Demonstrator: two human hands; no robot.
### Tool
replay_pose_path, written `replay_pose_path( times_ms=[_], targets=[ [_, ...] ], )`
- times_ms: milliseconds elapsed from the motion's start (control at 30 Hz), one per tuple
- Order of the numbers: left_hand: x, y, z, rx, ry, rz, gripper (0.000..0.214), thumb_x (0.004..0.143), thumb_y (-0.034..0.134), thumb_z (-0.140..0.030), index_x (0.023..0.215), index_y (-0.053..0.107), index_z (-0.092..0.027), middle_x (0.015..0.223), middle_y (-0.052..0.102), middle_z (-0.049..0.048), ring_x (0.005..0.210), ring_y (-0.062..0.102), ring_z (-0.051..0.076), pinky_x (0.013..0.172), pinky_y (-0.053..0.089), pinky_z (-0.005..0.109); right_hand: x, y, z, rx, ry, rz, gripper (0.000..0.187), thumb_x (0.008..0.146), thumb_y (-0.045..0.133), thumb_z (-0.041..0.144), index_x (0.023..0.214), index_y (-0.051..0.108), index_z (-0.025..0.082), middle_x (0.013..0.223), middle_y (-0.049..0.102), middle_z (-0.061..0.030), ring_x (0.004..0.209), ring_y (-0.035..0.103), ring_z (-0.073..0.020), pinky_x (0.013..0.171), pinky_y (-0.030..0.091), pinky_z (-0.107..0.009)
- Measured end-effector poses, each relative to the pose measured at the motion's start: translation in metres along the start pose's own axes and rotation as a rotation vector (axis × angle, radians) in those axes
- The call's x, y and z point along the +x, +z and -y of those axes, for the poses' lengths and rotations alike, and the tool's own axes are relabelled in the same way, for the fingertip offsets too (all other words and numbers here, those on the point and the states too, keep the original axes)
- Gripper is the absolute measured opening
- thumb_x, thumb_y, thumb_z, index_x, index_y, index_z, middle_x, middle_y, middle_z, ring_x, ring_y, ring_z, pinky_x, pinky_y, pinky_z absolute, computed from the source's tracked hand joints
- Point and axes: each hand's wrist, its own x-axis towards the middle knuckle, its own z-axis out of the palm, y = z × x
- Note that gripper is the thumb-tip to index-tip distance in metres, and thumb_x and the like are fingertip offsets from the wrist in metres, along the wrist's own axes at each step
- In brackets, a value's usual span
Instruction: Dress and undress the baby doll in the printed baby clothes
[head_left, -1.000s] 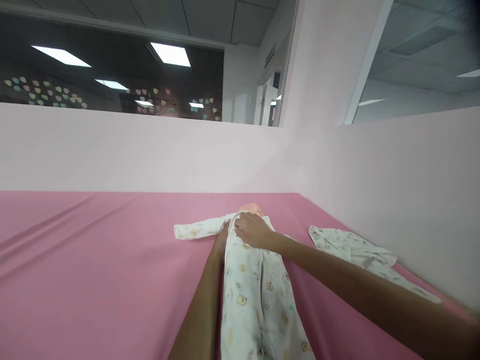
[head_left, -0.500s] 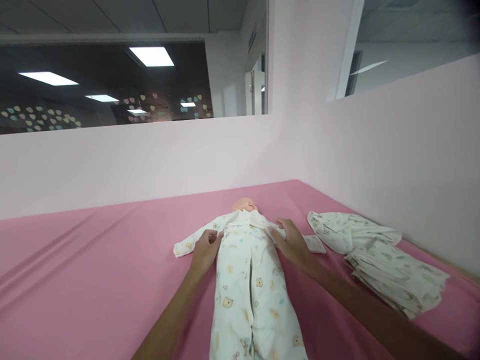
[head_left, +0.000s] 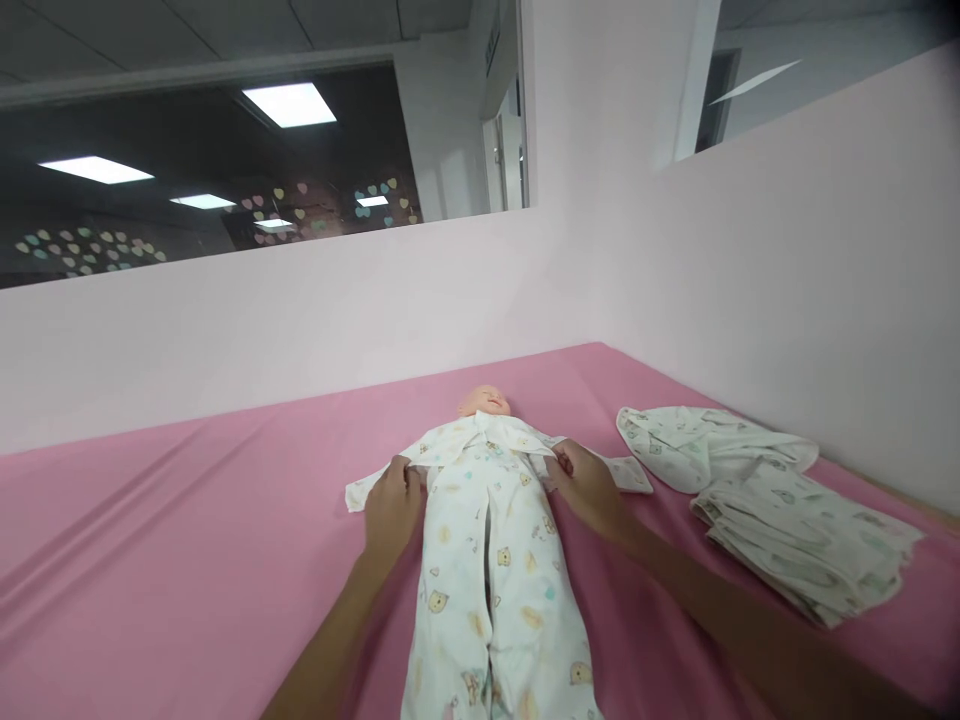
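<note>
A baby doll (head_left: 484, 401) lies on its back on the pink sheet (head_left: 187, 560), dressed in a white printed sleepsuit (head_left: 487, 560) with both sleeves spread out. My left hand (head_left: 391, 507) rests on the left side of the suit below the sleeve, fingers curled on the cloth. My right hand (head_left: 589, 487) presses the right side of the suit by the other sleeve, fingers bent against the fabric.
A stack of folded white printed garments (head_left: 795, 535) lies on the sheet at the right, with another loose garment (head_left: 697, 445) behind it. Pale pink partition walls (head_left: 787, 280) close off the back and right side.
My right hand left the doll's chest and went to the suit's right side. The left hand came out onto the left side. The view tilted, showing more of the folded stack.
</note>
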Motion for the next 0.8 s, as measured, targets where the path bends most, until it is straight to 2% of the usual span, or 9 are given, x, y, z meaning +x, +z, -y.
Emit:
replay_pose_path(
  times_ms=[100, 300, 400, 467, 567, 667, 733, 800],
  targets=[
    [-0.010, -0.018, 0.004, 0.067, -0.019, 0.040, 0.018, 0.091, 0.028, -0.027, 0.078, 0.040, -0.022, 0.065, 0.055, -0.0015, 0.059, 0.049, 0.016, 0.054, 0.029, 0.026, -0.005, -0.006, 0.002, 0.048, 0.013, 0.002, 0.022, 0.087, 0.043, 0.033, 0.068, 0.041, 0.022, 0.063, 0.049, 0.0030, 0.062, 0.046, -0.0147, 0.058, 0.033, -0.027],
    [-0.051, -0.038, 0.014, 0.341, 0.103, 0.181, 0.022, 0.088, 0.027, -0.024, 0.067, 0.033, -0.022, 0.059, 0.050, -0.0019, 0.051, 0.039, 0.015, 0.051, 0.023, 0.026, -0.034, -0.019, 0.009, -0.042, -0.246, 0.191, 0.030, 0.090, 0.043, 0.034, 0.064, 0.036, 0.022, 0.065, 0.050, 0.0010, 0.065, 0.047, -0.0160, 0.065, 0.037, -0.031],
    [-0.070, -0.041, 0.015, 0.405, 0.198, 0.220, 0.025, 0.088, 0.026, -0.022, 0.064, 0.033, -0.022, 0.060, 0.052, -0.0010, 0.051, 0.042, 0.015, 0.052, 0.021, 0.027, -0.049, -0.030, 0.006, 0.017, -0.231, 0.230, 0.030, 0.091, 0.042, 0.034, 0.064, 0.035, 0.022, 0.067, 0.051, 0.0010, 0.067, 0.048, -0.0161, 0.065, 0.039, -0.031],
    [-0.076, -0.043, 0.013, 0.387, 0.211, 0.201, 0.026, 0.088, 0.027, -0.022, 0.063, 0.035, -0.022, 0.059, 0.052, -0.0015, 0.051, 0.043, 0.015, 0.053, 0.023, 0.028, -0.056, -0.036, 0.005, 0.059, -0.197, 0.212, 0.028, 0.090, 0.043, 0.032, 0.065, 0.036, 0.022, 0.067, 0.050, 0.0011, 0.067, 0.048, -0.0162, 0.064, 0.041, -0.030],
    [-0.075, -0.045, 0.002, 0.300, 0.169, 0.153, 0.029, 0.091, 0.030, -0.030, 0.065, 0.041, -0.022, 0.061, 0.054, -0.0016, 0.055, 0.048, 0.015, 0.054, 0.029, 0.027, -0.061, -0.039, 0.009, 0.066, -0.164, 0.189, 0.021, 0.087, 0.045, 0.028, 0.068, 0.039, 0.023, 0.069, 0.051, 0.0011, 0.068, 0.050, -0.0163, 0.064, 0.042, -0.030],
    [-0.066, -0.047, -0.015, 0.155, 0.177, 0.142, 0.020, 0.089, 0.035, -0.027, 0.092, 0.054, -0.024, 0.089, 0.064, 0.0006, 0.076, 0.058, 0.017, 0.062, 0.038, 0.027, -0.057, -0.033, 0.017, 0.021, -0.153, 0.171, 0.004, 0.082, 0.049, 0.025, 0.081, 0.047, 0.023, 0.082, 0.057, -0.0007, 0.078, 0.053, -0.0181, 0.069, 0.045, -0.032],
    [-0.058, -0.046, -0.026, 0.075, 0.208, 0.141, 0.030, 0.084, 0.038, -0.017, 0.108, 0.054, -0.026, 0.106, 0.063, 0.0009, 0.089, 0.059, 0.018, 0.069, 0.041, 0.027, -0.050, -0.027, 0.024, 0.009, -0.186, 0.133, 0.017, 0.079, 0.051, 0.021, 0.096, 0.051, 0.023, 0.095, 0.059, -0.0034, 0.088, 0.054, -0.0205, 0.076, 0.046, -0.035],
    [-0.053, -0.044, -0.035, 0.026, 0.243, 0.113, 0.032, 0.081, 0.038, -0.013, 0.103, 0.058, -0.025, 0.101, 0.064, 0.0007, 0.085, 0.058, 0.017, 0.069, 0.042, 0.027, -0.042, -0.021, 0.034, 0.027, -0.255, 0.090, 0.020, 0.079, 0.048, 0.017, 0.098, 0.054, 0.022, 0.097, 0.061, -0.0050, 0.091, 0.054, -0.0217, 0.079, 0.044, -0.037]
  ],
)
